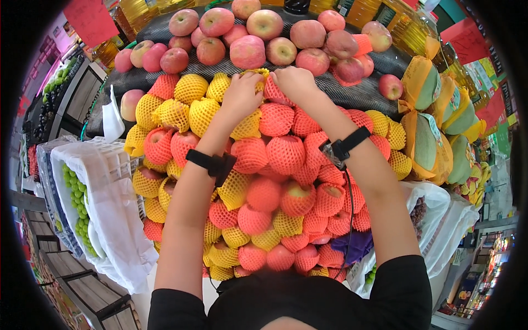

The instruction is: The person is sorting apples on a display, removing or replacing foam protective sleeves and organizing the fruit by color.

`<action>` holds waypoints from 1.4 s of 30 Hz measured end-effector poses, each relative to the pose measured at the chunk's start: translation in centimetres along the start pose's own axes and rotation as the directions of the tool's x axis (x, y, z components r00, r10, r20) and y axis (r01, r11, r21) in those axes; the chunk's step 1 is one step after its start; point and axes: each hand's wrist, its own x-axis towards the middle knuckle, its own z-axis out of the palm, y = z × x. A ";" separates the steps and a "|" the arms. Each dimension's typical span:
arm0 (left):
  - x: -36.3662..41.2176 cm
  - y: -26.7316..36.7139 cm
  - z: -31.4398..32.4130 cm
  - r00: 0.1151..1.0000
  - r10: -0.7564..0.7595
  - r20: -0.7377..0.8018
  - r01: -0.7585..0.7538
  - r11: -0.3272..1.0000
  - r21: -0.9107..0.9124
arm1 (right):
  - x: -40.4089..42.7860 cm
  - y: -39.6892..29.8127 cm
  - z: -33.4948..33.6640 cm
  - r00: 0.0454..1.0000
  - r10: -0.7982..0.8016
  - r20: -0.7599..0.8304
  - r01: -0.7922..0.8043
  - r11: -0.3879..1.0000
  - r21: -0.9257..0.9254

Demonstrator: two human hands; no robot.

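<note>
My left hand (pixel 243 93) reaches over the top of the wrapped fruit pile, its fingers at the edge of a yellow foam net sleeve (pixel 260 75). Close to its right, my right hand (pixel 295 82) has its fingertips at that sleeve's right edge, above a red foam-netted fruit (pixel 275 91). The fingers partly hide the contact, so the grip of either hand is unclear. Bare apples (pixel 247 51) lie just beyond on black mesh cloth (pixel 342 93). Nearer to me are apples in red foam nets (pixel 285 154) and yellow-netted fruit (pixel 204 117).
Left stands a white crate (pixel 119 159) with a white liner (pixel 119 222) and green grapes (pixel 78 198). Netted melons (pixel 420 140) in orange wrapping are at right, above a lined container of dark grapes (pixel 418 212). Oil bottles (pixel 396 31) line the back. A black cable (pixel 351 214) hangs from my right wrist.
</note>
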 end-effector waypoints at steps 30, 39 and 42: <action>-0.4 4.8 -3.1 0.986 0.147 -0.078 -0.136 0.982 0.128 | -8.1 13.8 -9.1 0.962 0.256 0.097 -0.271 0.843 0.465; 2.5 11.4 -1.4 0.980 0.193 -0.044 -0.197 0.941 -0.274 | -2.2 16.0 -7.5 0.975 0.046 -0.216 0.057 0.893 0.447; 3.5 11.1 0.0 0.991 0.137 -0.006 -0.132 0.941 -0.313 | -0.4 15.9 -5.8 0.951 0.048 -0.307 0.111 0.870 0.480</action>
